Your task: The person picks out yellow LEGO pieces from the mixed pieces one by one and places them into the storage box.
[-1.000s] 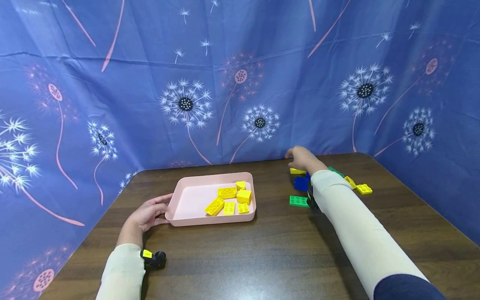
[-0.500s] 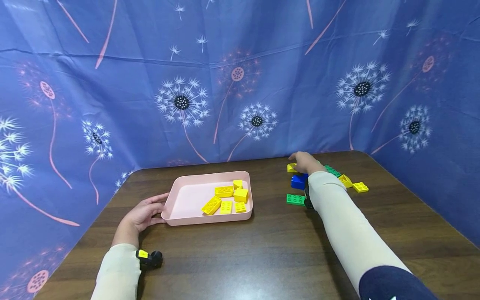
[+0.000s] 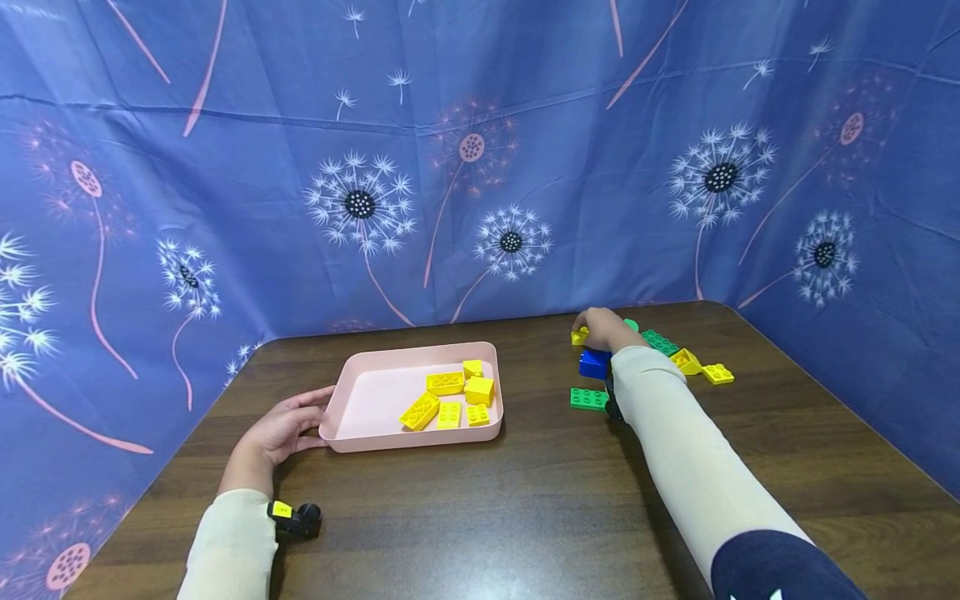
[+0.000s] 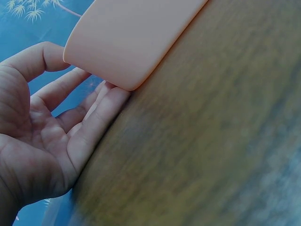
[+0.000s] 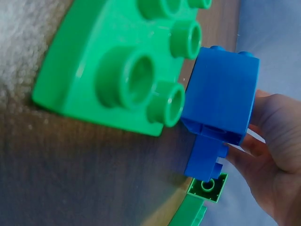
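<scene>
Lightly, the left hand [image 3: 279,429] touches the end wall of the pink tray [image 3: 371,404], its fingers spread and only gently bent against the smooth, rounded corner. The right hand [image 3: 603,327] reaches to the far side of the loose blocks, its fingers narrowed and curled on a small yellow block [image 3: 578,337], apparently pinching it; from the right wrist the fingertips are hidden behind a boxy blue block [image 5: 222,94].

Glossy plastic marks the blocks: a flat green block [image 3: 588,399] carries round hollow studs, and six yellow pieces [image 3: 445,383] sit towards the tray's right side. A dark green block [image 3: 660,342], a sloped yellow piece [image 3: 686,361] and a flat yellow piece [image 3: 718,373] lie right of the right hand.

Grained brown wood separates tray and loose blocks, and more of the table [image 3: 450,517] stretches before the tray; its back edge, just beyond the right hand, meets blue dandelion-print cloth [image 3: 607,175].
</scene>
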Available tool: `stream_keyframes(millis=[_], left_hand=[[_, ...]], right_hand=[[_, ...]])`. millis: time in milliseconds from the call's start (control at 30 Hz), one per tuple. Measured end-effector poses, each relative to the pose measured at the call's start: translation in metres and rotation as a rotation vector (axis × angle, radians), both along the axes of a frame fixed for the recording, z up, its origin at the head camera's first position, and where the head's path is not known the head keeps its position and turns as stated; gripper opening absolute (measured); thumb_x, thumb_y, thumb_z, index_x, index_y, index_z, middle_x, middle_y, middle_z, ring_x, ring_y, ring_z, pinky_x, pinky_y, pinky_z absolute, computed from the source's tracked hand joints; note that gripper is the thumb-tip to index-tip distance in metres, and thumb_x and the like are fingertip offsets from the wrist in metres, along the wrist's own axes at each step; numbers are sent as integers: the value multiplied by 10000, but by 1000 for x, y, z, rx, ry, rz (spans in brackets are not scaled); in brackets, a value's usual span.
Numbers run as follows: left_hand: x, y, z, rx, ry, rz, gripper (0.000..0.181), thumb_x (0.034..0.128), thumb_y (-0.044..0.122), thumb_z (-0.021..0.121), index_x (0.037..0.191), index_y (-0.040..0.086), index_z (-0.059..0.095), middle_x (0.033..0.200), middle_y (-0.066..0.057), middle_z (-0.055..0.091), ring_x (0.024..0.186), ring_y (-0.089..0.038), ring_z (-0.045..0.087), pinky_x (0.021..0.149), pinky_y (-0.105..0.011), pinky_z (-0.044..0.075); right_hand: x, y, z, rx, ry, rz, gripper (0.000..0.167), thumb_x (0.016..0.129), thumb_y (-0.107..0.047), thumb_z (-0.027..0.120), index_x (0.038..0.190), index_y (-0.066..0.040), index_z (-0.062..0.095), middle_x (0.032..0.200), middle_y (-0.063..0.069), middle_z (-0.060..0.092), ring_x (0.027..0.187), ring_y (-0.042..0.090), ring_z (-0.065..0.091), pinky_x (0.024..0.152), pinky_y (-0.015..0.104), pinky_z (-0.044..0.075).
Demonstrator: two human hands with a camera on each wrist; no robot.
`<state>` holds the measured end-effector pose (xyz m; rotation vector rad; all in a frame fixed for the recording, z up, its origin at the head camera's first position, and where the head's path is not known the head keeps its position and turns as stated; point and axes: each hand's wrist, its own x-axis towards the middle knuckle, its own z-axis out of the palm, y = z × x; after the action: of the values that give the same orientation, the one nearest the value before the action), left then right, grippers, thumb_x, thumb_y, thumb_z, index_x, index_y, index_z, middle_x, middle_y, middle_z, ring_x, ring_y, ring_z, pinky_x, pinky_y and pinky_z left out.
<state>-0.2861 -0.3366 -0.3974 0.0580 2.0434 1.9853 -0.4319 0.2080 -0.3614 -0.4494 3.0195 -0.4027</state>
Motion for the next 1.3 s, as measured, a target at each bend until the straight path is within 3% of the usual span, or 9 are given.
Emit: stream_keyframes(millis=[233, 567, 1000, 1300], left_hand=[[1, 2, 1, -8, -3, 8, 642, 925, 27, 535, 1518, 5, 289, 1211, 5, 605, 992, -116, 623, 819, -391, 546], [0, 2, -3, -11, -2, 7, 614, 936, 40, 533, 1513, 32, 325, 1206, -7, 610, 996, -122, 621, 825, -398, 543], [1, 0, -1, 15, 9, 2, 628, 915, 10, 523, 1510, 19, 323, 1141, 25, 632, 979, -119, 627, 813, -388, 546], [0, 0, 0, -2, 4, 2, 630, 931, 26, 537, 1517, 20, 305, 1193, 19, 606, 995, -121, 622, 823, -397, 544]], right_hand=[[3, 0, 0, 44, 43, 51, 333, 808, 109, 595, 1103, 3, 706, 1155, 222, 647, 1097, 404, 576, 928, 498, 471], [6, -5, 4, 73, 63, 95, 335, 835, 92, 604, 1140, -9, 698, 1174, 201, 646, 1118, 398, 570, 930, 503, 472], [16, -15, 30, 54, 104, 219, 297, 851, 72, 633, 1128, -9, 701, 1124, 169, 672, 1067, 383, 601, 895, 490, 492], [37, -24, 45, 29, 122, 318, 281, 834, 70, 667, 1097, -15, 718, 1082, 140, 683, 1024, 352, 615, 872, 475, 503]])
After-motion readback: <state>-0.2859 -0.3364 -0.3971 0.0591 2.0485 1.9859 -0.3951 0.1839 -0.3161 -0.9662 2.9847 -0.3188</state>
